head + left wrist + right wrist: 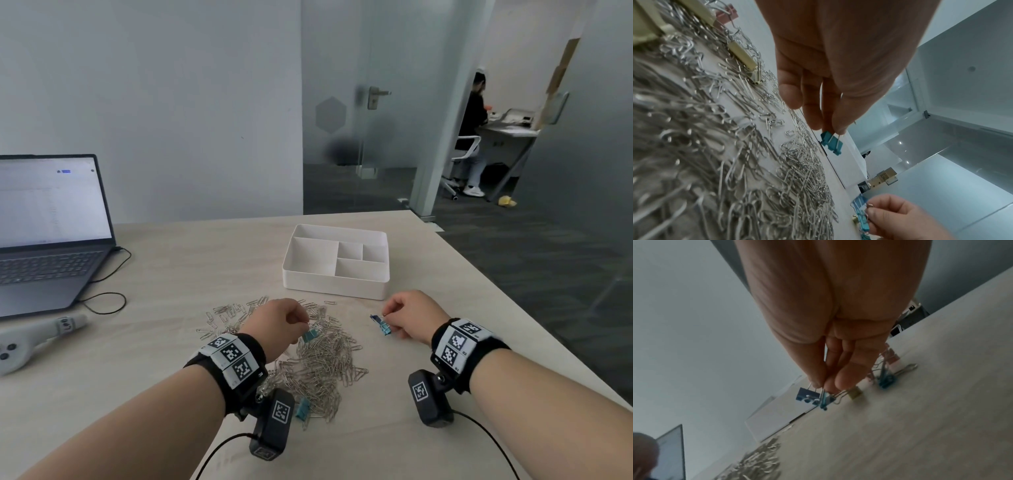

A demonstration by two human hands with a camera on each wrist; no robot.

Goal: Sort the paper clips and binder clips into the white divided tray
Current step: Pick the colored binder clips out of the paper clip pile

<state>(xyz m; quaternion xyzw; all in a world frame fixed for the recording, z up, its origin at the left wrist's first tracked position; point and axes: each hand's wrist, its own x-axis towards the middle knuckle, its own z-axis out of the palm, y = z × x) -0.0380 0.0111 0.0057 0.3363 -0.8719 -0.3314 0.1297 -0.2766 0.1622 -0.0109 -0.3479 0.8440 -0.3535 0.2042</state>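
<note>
Paperclips (318, 356) lie in a loose silver heap on the pale wooden table (171, 274), and everything else is easiest placed from that heap. The left hand (279, 320) hangs over the heap's far part, thumb and fingertips pinched on the wire handles of a teal binder clip (831, 142), which dangles clear of the heap in the left wrist view. The right hand (409, 317) is to the right of the heap, off its edge, fingers curled and pinching the wire handles of a small bunch of binder clips (382, 325); a dark blue one (807, 396) and a lighter blue one show in the right wrist view, with a yellowish clip (855, 395) just beside them, though whether that one is held or lying on the table cannot be told. More binder clips (887, 379) lie on the table near that hand. Another teal binder clip (303, 409) rests at the heap's near edge, and cream-coloured ones (742, 55) sit among the paperclips in the left wrist view. Beyond the heap stands the white divided tray (334, 282), its compartments showing only white. Left of the heap are a laptop (51, 233) with its screen lit and a grey handheld controller (37, 337). Far behind, through a glass door, a person sits at a desk (507, 132).
</note>
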